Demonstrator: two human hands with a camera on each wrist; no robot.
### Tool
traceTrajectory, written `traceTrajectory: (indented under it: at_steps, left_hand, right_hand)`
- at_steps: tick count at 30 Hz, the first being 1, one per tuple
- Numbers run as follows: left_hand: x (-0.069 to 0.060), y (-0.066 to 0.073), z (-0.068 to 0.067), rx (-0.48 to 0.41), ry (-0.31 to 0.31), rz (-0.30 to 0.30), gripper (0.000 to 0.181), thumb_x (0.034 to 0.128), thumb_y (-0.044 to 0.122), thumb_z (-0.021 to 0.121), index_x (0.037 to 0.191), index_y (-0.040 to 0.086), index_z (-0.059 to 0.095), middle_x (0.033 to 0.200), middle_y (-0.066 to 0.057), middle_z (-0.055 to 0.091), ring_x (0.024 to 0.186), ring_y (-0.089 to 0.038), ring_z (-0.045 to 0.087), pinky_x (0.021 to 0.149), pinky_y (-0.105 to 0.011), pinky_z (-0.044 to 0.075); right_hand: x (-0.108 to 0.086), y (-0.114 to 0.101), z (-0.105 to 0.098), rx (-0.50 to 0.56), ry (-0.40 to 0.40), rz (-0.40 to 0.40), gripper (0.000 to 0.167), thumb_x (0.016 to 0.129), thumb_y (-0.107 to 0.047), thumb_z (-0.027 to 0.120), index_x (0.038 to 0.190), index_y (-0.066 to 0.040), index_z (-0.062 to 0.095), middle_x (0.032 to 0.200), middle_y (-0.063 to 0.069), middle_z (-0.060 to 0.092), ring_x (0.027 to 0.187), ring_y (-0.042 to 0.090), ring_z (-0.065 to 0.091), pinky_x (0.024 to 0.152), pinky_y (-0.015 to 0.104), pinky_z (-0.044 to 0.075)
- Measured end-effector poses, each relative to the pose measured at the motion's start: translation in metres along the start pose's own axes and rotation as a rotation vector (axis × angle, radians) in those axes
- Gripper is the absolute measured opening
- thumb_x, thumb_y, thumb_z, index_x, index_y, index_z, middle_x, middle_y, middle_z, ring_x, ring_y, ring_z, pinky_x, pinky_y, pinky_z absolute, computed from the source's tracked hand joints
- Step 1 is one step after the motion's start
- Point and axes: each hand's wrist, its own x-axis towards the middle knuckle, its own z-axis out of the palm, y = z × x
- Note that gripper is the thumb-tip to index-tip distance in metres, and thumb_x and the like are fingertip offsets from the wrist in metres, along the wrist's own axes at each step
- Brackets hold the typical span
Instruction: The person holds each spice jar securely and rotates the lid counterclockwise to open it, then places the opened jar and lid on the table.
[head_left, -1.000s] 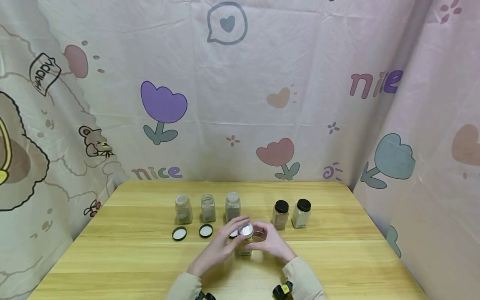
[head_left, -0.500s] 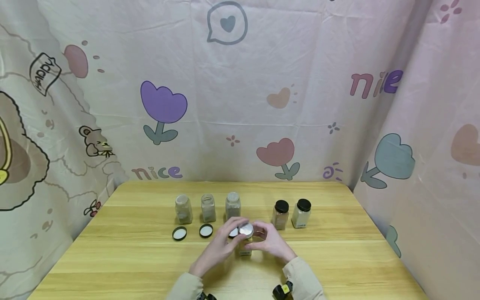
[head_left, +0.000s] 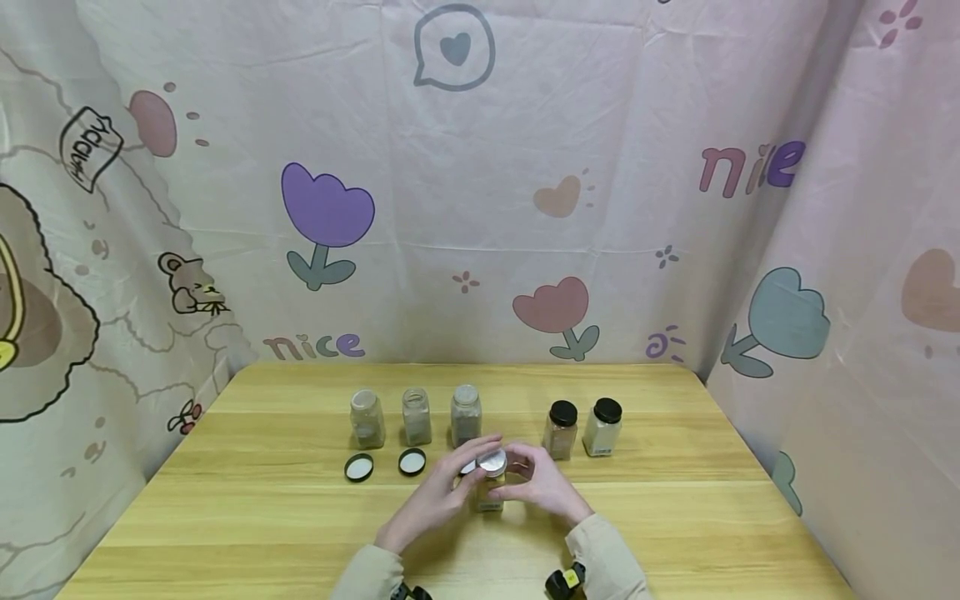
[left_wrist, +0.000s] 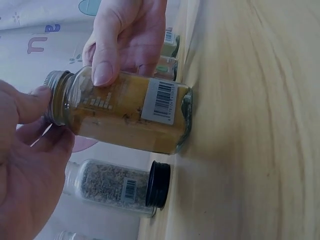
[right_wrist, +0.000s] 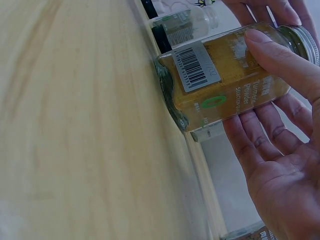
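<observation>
A square glass jar of turmeric powder (right_wrist: 215, 82) stands upright on the table, its label and barcode legible in the right wrist view. Its cap is a silver ridged metal lid (left_wrist: 59, 97). My left hand (head_left: 438, 493) pinches that lid between thumb and fingers. With the thumb on one face and fingers on another side, my right hand (head_left: 546, 485) grips the jar's glass body. Behind my left fingers, a black lid with a white inside (head_left: 468, 467) is partly hidden.
Three glass jars without black lids stand behind on the left: one (head_left: 367, 419), another (head_left: 416, 417), a third (head_left: 466, 414). Upturned black lids (head_left: 358, 467) lie before them. Two black-capped jars, brown (head_left: 561, 431) and pale (head_left: 603, 427), stand right. A printed curtain (head_left: 450, 208) hangs behind the table.
My left fingers shift very slightly about the silver lid. The right hand, the jar and everything else keep their places.
</observation>
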Motion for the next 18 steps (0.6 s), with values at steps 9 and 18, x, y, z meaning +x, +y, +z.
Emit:
traceTrajectory:
  at_steps: [9,18]
  left_hand:
    - [0.0028,0.0004,0.0065,0.03,0.093,-0.022,0.045,0.0924,0.008,0.068,0.135,0.0,0.058,0.133,-0.012,0.061,0.123,-0.03,0.061,0.108,-0.042,0.053]
    - [-0.0005,-0.0002,0.0018,-0.009,0.004,-0.017,0.044,0.1016,0.013,0.056,0.145,0.004,0.05,0.15,-0.02,0.051,0.137,-0.038,0.051,0.113,-0.055,0.044]
  right_hand:
    - [0.0003,0.0001,-0.0004,0.004,-0.005,-0.015,0.056,0.08,-0.004,0.082,0.129,0.007,0.058,0.127,0.029,0.06,0.108,0.0,0.063,0.103,0.017,0.05]
    - [0.0002,0.001,-0.0003,-0.003,-0.006,-0.017,0.056,0.08,-0.005,0.082,0.129,0.007,0.058,0.128,0.029,0.06,0.109,-0.001,0.063,0.103,0.016,0.05]
